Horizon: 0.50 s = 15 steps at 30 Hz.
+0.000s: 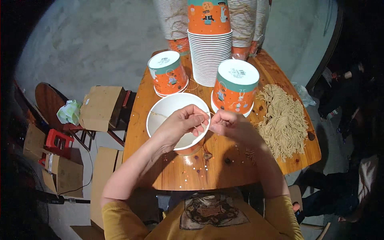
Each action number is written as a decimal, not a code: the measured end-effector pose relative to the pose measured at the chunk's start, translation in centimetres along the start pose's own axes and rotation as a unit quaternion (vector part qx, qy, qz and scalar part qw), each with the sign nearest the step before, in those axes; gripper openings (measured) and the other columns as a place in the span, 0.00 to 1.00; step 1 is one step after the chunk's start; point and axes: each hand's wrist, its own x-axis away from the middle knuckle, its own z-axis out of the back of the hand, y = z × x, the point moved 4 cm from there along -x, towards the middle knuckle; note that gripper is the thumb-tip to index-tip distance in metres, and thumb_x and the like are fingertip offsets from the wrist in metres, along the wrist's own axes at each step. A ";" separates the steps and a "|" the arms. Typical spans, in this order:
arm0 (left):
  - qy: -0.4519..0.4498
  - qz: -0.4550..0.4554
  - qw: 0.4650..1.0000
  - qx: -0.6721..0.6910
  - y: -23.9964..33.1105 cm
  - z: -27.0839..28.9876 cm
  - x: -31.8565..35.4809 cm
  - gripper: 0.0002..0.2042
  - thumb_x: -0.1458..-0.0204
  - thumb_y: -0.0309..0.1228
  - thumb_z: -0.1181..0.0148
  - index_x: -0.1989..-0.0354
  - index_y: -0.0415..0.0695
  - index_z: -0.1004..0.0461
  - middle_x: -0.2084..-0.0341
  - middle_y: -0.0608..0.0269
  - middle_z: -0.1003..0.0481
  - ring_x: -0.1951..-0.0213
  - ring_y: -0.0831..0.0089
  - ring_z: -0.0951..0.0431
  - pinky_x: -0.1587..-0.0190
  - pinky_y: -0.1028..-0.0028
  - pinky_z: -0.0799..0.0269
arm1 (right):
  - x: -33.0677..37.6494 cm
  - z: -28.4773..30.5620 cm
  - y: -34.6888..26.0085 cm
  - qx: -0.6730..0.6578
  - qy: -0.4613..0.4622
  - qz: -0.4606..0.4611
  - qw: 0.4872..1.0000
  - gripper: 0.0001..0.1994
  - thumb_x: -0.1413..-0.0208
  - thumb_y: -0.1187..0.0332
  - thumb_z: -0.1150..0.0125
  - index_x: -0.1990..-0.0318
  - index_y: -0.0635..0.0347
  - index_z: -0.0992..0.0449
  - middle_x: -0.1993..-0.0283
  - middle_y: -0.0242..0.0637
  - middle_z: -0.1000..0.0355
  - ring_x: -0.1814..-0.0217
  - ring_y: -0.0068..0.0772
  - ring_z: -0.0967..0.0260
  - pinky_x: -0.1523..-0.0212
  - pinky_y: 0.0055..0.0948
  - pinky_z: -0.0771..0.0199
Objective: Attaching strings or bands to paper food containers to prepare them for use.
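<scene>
Pinched fingertips of the left hand (182, 122) and right hand (233, 126) meet at a thin tan cord (211, 113), a short bit of it showing between them. They're working right at the near-right rim of a white-lined paper bucket (180, 102), which stands mouth up on the varnished wooden table (224, 178). Another strand lies against its inner left wall. Behind it, two orange-and-green buckets (236, 94) sit upside down, either side of a tall nested stack (210, 58). Over to the right, a thick hank of tan cords (282, 122) spreads near the table's edge.
</scene>
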 end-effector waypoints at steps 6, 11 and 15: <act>0.001 0.004 1.000 0.029 0.0 -0.4 0.2 0.07 0.40 0.32 0.51 0.60 0.43 0.34 0.69 0.67 0.27 0.70 0.84 0.30 0.66 0.83 0.33 | 0.0 1.1 -1.2 0.112 -0.083 0.021 0.990 0.08 0.44 0.65 0.43 0.68 0.61 0.28 0.73 0.26 0.33 0.70 0.14 0.38 0.69 0.20 0.35; -0.002 -0.018 0.999 -0.041 0.0 -0.9 -0.2 0.07 0.42 0.31 0.49 0.59 0.41 0.33 0.71 0.67 0.28 0.70 0.82 0.30 0.65 0.81 0.33 | -1.3 2.2 -2.1 -0.066 -0.149 -0.030 0.986 0.06 0.44 0.68 0.44 0.64 0.60 0.28 0.70 0.23 0.32 0.67 0.12 0.38 0.67 0.16 0.36; -0.002 0.002 0.998 -0.058 -0.2 -0.9 -0.6 0.07 0.43 0.30 0.47 0.62 0.39 0.32 0.71 0.66 0.28 0.70 0.81 0.30 0.63 0.80 0.33 | -2.7 1.7 -3.7 -0.007 -0.166 0.006 0.986 0.06 0.42 0.70 0.47 0.61 0.62 0.29 0.68 0.25 0.32 0.65 0.14 0.37 0.65 0.16 0.38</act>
